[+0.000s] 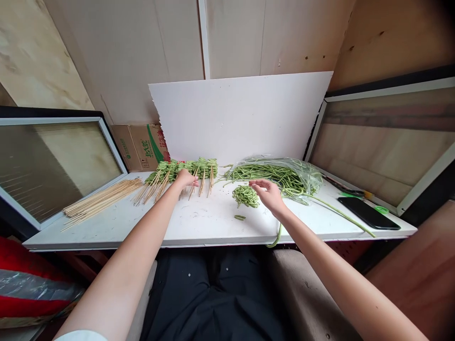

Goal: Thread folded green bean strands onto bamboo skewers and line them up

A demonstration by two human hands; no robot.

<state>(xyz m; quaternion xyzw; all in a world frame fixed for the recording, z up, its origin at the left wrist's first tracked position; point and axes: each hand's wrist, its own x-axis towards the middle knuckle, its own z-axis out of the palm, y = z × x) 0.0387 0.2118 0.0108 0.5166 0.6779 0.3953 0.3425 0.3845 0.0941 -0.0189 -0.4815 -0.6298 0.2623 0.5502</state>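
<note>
My left hand (186,178) is closed at the row of bean skewers, its fingers pinched around the bare sticks of a skewer of green beans (194,182). More skewers threaded with cut green beans (161,171) lie side by side, bean ends toward the back and sticks toward me. My right hand (269,194) hovers beside a small heap of cut green bean pieces (246,196), fingers stretched and thumb apart, with nothing visible in it. Two or so loose bean pieces (240,217) lie in front of the heap.
Long beans (270,176) fill a clear plastic bag behind my right hand. One long bean (341,215) trails rightward. Bare bamboo sticks (103,196) lie left on the white table (206,232). At right are a black phone (368,213) and a green ring (381,209). A carton (137,147) stands behind.
</note>
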